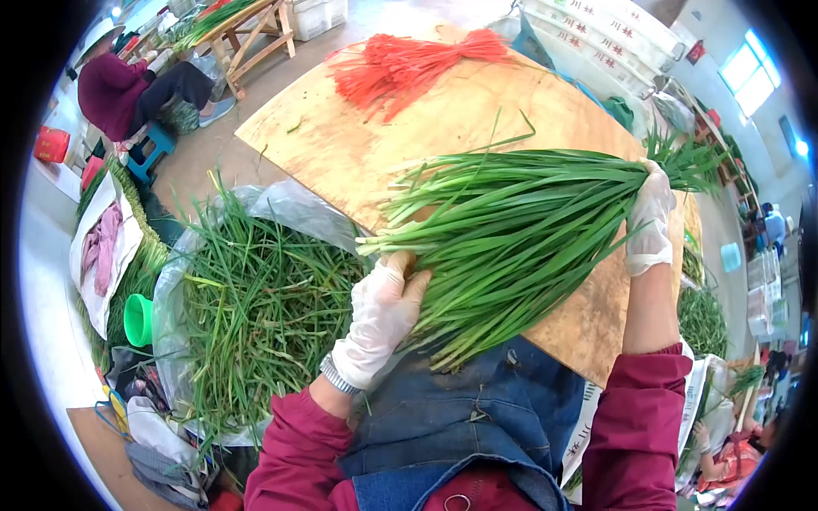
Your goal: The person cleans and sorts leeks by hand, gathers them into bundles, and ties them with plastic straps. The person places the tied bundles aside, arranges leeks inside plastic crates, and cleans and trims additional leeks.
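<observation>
A large bunch of long green leafy stalks point(528, 221) lies fanned out over the wooden board point(315, 145), pale root ends to the left. My gloved right hand point(652, 217) is wrapped round the bunch near its leafy end, where the leaves narrow together. At the pale ends, my gloved left hand point(383, 311) has its thumb and fingers closed on some of the lower stalks. Its fingertips are partly hidden by the stalks. Red ties point(409, 68) are heaped at the board's far edge.
A plastic-lined container of loose green leaves point(264, 307) stands left of the board. Beyond it are a green cup point(138, 320) and a blue stool point(153, 149) with a seated person point(119, 89). White crates point(596, 38) stand behind the board. Another person point(737, 460) is at lower right.
</observation>
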Action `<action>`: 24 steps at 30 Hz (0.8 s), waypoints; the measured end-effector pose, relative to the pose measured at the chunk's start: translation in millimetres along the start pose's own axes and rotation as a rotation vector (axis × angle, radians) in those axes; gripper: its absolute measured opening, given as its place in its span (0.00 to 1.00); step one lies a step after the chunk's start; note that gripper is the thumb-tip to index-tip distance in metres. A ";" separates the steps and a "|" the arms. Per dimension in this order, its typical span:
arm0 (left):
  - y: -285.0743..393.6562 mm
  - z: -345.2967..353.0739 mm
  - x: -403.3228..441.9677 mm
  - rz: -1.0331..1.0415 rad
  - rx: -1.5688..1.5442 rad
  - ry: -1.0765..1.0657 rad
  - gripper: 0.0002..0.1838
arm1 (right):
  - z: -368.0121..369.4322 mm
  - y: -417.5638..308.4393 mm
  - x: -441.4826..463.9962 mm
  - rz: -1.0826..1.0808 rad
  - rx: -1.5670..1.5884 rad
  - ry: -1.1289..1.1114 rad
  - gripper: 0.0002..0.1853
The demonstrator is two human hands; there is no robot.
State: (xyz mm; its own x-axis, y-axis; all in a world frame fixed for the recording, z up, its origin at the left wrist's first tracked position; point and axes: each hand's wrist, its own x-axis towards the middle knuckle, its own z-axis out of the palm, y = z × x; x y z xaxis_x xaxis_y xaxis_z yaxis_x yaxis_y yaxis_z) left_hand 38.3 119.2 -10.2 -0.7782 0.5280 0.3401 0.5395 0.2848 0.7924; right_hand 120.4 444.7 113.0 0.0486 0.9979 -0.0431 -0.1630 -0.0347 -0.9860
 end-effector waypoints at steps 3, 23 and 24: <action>3.5 -3.5 -1.6 0.061 0.074 -0.028 0.17 | -1.6 1.9 3.1 -0.010 -0.012 0.002 0.14; -62.7 -90.9 -71.0 -0.255 0.256 0.269 0.02 | -14.5 0.1 -1.1 0.006 0.013 -0.017 0.13; -80.2 -117.1 -86.3 -0.380 0.299 0.292 0.02 | -15.6 0.7 -0.3 0.006 0.015 -0.010 0.13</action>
State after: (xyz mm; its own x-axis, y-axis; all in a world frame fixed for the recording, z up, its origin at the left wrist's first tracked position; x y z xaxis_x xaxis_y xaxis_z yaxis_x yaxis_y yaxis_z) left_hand 24.5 -42.8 -43.8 -0.9693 0.1128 0.2183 0.2383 0.6484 0.7230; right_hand 135.7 443.5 109.8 0.0374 0.9982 -0.0472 -0.1779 -0.0399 -0.9832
